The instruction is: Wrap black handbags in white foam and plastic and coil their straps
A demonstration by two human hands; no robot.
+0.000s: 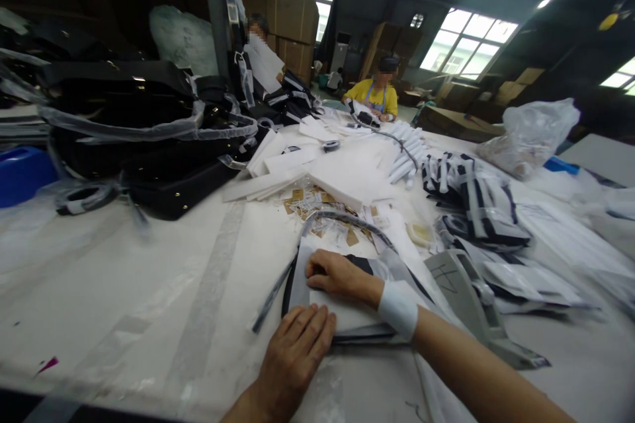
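My left hand (296, 350) lies flat, fingers stretched out, on the near edge of a flat black bag wrapped in white paper (342, 316). My right hand (337, 275), with a white wristband, reaches across from the right and presses on the paper's far left corner, fingers curled down onto it. A dark strap (278, 291) runs from the bag out to the left and loops up behind it.
Black bags in clear plastic (133, 125) pile up at the left. White foam sheets (317, 172), small brown tags (307, 201) and striped wrapped straps (471, 192) lie beyond. A grey tape dispenser (471, 291) stands at right. Two other people sit at the table's far end.
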